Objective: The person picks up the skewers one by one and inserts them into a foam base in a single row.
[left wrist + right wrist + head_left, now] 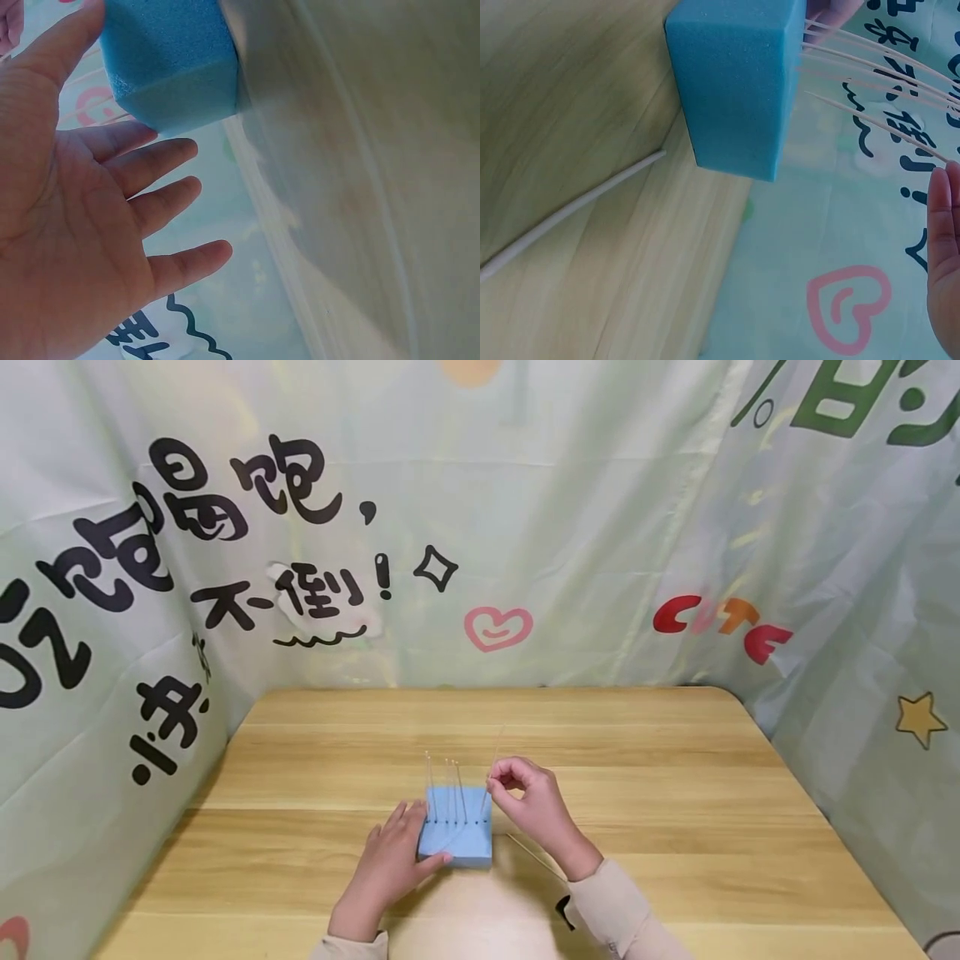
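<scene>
A blue foam block lies on the table with a row of dark dots across its top. Several thin wooden skewers stand upright in it, mostly toward its left side. My left hand steadies the block from the left, thumb along the near edge and the other fingers spread straight, as the left wrist view shows. Between thumb and fingertips my right hand pinches another skewer. That skewer leans slightly, its lower pointed end close over the dots at the block's right side.
One more stick lies on the wooden table, right of the block and partly under the right forearm. A printed curtain hangs behind the table and along both sides.
</scene>
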Demonstrator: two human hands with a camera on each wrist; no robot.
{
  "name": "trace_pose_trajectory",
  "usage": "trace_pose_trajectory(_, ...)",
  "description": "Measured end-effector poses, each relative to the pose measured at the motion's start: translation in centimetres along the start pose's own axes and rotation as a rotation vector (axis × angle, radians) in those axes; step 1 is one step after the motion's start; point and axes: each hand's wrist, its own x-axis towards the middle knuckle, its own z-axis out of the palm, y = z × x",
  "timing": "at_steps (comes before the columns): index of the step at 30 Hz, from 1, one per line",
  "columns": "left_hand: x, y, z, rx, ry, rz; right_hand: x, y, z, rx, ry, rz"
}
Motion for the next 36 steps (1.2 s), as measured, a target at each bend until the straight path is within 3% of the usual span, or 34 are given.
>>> trace_pose_trajectory(11,0.1,0.1,0.2,0.001,0.004,0.007,-1.1,4.2,1.3,-0.024,-0.02,0.001)
trace_pose_trajectory(20,0.2,0.3,0.2,-0.001,0.014,0.019,-2.2,5.5,2.0,-0.084,-0.097,-0.075)
trace_pose_trajectory(29,0.3,0.1,0.1,0.001,0.008,0.011,-2.7,6.0,2.4,-0.084,-0.117,-0.105)
trace_pose_trajectory(36,0.1,-0.1,0.2,-0.001,0.0,0.0,-2.9,5.8,1.8,-0.081,-0.143,-0.019)
